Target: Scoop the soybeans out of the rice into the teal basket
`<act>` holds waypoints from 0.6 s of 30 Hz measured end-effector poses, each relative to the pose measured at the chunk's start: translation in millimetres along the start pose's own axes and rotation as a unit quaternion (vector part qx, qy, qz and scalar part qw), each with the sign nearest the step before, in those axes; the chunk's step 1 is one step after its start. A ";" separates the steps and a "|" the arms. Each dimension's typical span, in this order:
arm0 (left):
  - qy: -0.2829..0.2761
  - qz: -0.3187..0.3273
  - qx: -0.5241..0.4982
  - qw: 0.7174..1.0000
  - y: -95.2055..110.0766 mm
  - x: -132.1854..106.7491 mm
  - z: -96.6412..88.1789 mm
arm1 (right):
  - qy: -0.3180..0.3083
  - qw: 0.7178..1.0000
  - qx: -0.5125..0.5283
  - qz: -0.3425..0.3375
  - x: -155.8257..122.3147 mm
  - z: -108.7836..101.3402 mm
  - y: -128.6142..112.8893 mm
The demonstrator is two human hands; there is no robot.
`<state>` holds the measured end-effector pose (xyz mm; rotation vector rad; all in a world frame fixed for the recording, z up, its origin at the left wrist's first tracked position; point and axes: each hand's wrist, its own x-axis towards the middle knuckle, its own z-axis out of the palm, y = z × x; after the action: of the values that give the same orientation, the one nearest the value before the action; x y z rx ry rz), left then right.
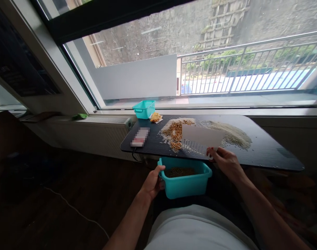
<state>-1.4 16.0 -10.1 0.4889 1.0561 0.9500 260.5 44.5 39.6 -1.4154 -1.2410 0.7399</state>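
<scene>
My left hand (152, 182) grips the left rim of a teal plastic tub (185, 185) held just below the front edge of a black table (262, 149); the tub holds dark green-brown beans (179, 171). My right hand (226, 161) pinches the lower corner of a white slotted scraper (201, 140) standing on the table. The scraper sits between a heap of yellow beans (175, 132) on its left and a spread of white rice (233, 133) on its right.
A second, smaller teal tub (144, 108) stands at the table's back left, with yellow scraps (155, 117) beside it. A blurred flat object (140, 136) lies near the left edge. A radiator (103, 120) and a large window lie beyond; dark floor to the left.
</scene>
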 end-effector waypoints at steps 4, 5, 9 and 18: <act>-0.004 -0.001 0.007 1.000 -0.9 7.8 2.2 | -0.005 1.000 -0.001 -0.004 1.5 -1.8 -5.2; -0.004 -0.002 0.009 1.000 -2.0 8.2 2.3 | -0.006 1.000 -0.001 -0.002 1.4 -1.3 -6.6; 0.001 -0.005 0.015 1.000 -8.7 4.8 -0.3 | -0.013 1.000 -0.003 0.007 -0.9 1.5 -9.4; -0.001 0.000 0.016 1.000 -19.6 0.6 -5.6 | 0.009 0.999 -0.029 0.016 -1.1 -7.0 4.5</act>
<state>1.9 5.6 -27.4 0.5163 1.0705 0.9335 268.0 41.8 36.8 -1.4888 -1.2378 0.7161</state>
